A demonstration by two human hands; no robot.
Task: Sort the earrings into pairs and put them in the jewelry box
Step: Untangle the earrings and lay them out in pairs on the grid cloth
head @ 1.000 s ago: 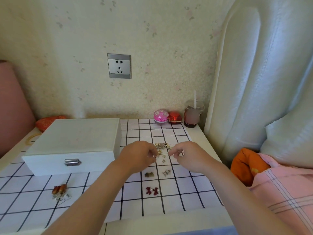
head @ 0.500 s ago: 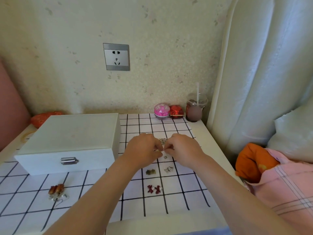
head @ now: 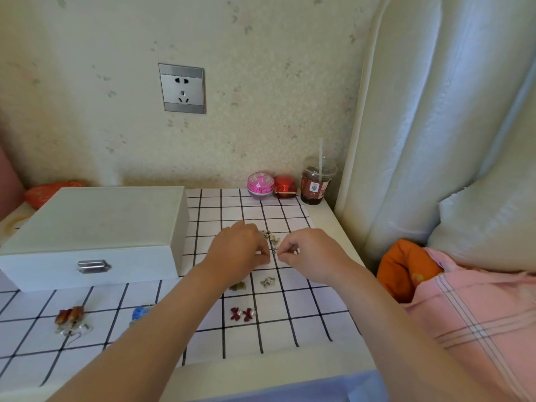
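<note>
A small heap of loose earrings (head: 271,238) lies on the checked cloth (head: 272,332) between my hands. My left hand (head: 236,253) and my right hand (head: 309,252) hover just in front of the heap, fingertips curled together as if pinching something tiny; what each pinches is hidden. Sorted pairs lie nearer me: a silver pair (head: 267,281), an olive pair (head: 238,286), a dark red bow pair (head: 243,314), a blue pair (head: 140,312) partly behind my left forearm, and an orange-brown pair (head: 70,314). The white jewelry box (head: 95,236) stands closed at the left.
A pink round tin (head: 260,184), a red box (head: 285,187) and a lidded drink cup with a straw (head: 316,182) stand at the back by the wall. A padded headboard (head: 435,126) and bedding rise on the right. A red item (head: 48,191) lies behind the box.
Both hands have drawn slightly toward me from the heap and now sit a little apart, fingertips still pinched. The camera has tilted, so the scene sits lower in view.
</note>
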